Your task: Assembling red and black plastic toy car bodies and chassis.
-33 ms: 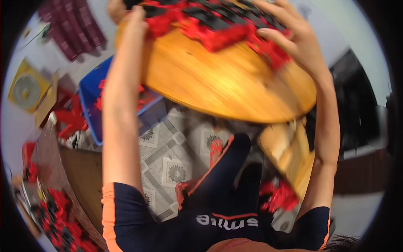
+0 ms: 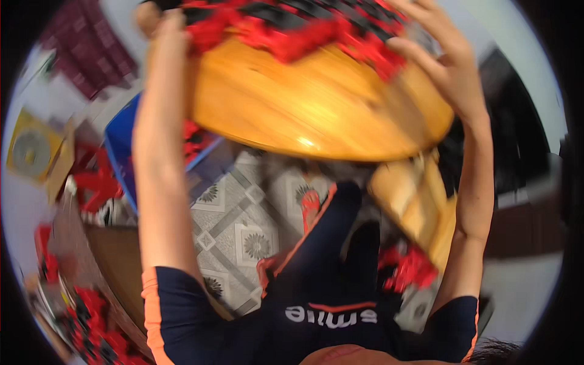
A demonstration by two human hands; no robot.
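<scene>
Red and black plastic parts (image 2: 292,36) lie in a wide cluster at the far side of a round wooden table (image 2: 292,115); motion smears their shape. My right hand (image 2: 447,61) is at the cluster's right end, thumb and fingers spread apart. Whether it touches the parts is unclear. At the cluster's left end is my left hand (image 2: 155,21), beside a dark thing at the upper edge. Its fingers are mostly hidden and blurred, so its grip does not show.
Left of the table stands a blue crate (image 2: 118,137) with red parts inside. More red and black parts (image 2: 97,328) lie at the lower left. A wooden stool (image 2: 404,201) stands under the table's right side, near red pieces (image 2: 407,267) low down. Patterned tiles (image 2: 243,237) cover the floor.
The table and the parts sit slightly higher and further left in the picture. My left hand has shifted left and my right hand slightly right, its fingers still spread.
</scene>
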